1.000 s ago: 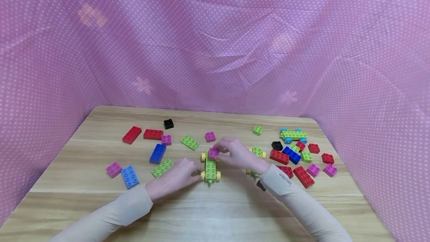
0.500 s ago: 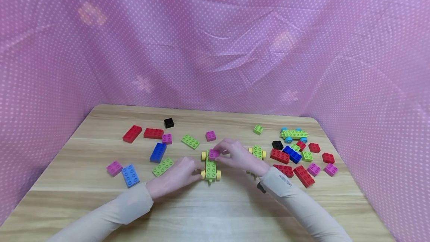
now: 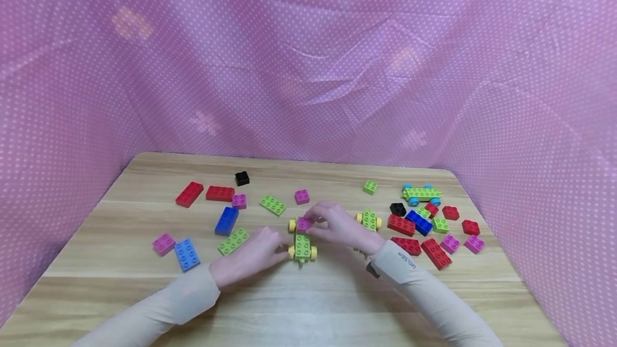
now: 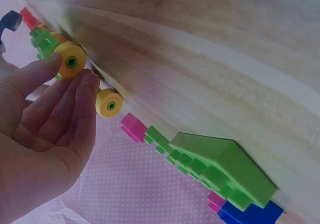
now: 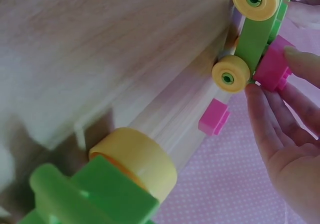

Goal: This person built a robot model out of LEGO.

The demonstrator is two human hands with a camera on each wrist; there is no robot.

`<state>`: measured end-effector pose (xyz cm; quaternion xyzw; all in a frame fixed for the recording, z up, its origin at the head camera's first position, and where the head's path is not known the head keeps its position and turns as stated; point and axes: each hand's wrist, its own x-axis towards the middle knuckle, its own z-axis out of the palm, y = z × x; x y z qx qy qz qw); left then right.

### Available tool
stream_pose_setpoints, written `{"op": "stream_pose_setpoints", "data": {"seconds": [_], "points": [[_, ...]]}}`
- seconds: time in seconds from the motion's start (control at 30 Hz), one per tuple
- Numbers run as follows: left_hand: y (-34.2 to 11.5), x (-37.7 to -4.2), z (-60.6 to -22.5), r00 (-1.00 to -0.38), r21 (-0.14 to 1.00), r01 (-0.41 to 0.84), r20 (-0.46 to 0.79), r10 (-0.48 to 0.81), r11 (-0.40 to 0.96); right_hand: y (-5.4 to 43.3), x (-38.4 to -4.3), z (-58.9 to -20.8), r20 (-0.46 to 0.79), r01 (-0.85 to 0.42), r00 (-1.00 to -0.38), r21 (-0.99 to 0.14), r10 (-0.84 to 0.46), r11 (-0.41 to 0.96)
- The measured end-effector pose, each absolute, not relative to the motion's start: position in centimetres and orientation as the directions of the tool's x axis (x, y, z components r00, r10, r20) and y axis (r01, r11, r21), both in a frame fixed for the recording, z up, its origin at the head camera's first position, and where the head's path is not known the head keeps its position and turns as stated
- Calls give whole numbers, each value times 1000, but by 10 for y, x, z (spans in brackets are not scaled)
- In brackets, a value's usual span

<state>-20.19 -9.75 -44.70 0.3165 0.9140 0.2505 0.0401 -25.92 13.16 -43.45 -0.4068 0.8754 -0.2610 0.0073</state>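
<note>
A lime-green toy car base (image 3: 302, 248) with yellow wheels stands lengthwise in the middle of the wooden table. My left hand (image 3: 257, 253) holds it steady from the left, thumb and fingers about a near yellow wheel (image 4: 74, 69). With my right hand (image 3: 336, 224) I pinch a magenta brick (image 3: 303, 224) at the base's far end. In the right wrist view this brick (image 5: 274, 64) lies against the studded side of the base; whether it is fully pressed down I cannot tell. Beneath my right wrist, a second yellow-wheeled base (image 3: 369, 219) is partly hidden.
Left of my hands lie red, blue and lime-green (image 3: 234, 241) bricks. Another magenta brick (image 3: 301, 196) sits beyond the base. At right are several bricks, including a dark blue one (image 3: 419, 222), and a blue-wheeled car base (image 3: 422, 194). A pink dotted cloth (image 3: 299, 68) surrounds the table.
The magenta brick in my right hand has shifted slightly left and nearer, lining up with the base's far end. My left hand has stayed in place.
</note>
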Motion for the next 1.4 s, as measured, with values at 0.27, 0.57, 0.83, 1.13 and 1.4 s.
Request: {"op": "stream_pose_setpoints", "data": {"seconds": [0.27,0.57,0.83,1.13,1.4], "points": [[-97,-201,-446,-794,483,564,95,601,669,130,-259,-433,187,-695,-681,-469,-708,545],[-97,-201,-447,-800,481,555,83,595,679,125,-257,-425,157,-670,-704,-469,-693,575],[-97,-201,-447,-799,486,552,75,597,678,122,-256,-424,161,-667,-707,-475,-689,573],[-97,-202,-444,-808,496,526,39,588,691,118,-259,-425,160,-684,-697,-442,-699,580],[-97,-201,-442,-810,496,524,37,585,693,112,-258,-416,133,-692,-689,-413,-712,592]]}}
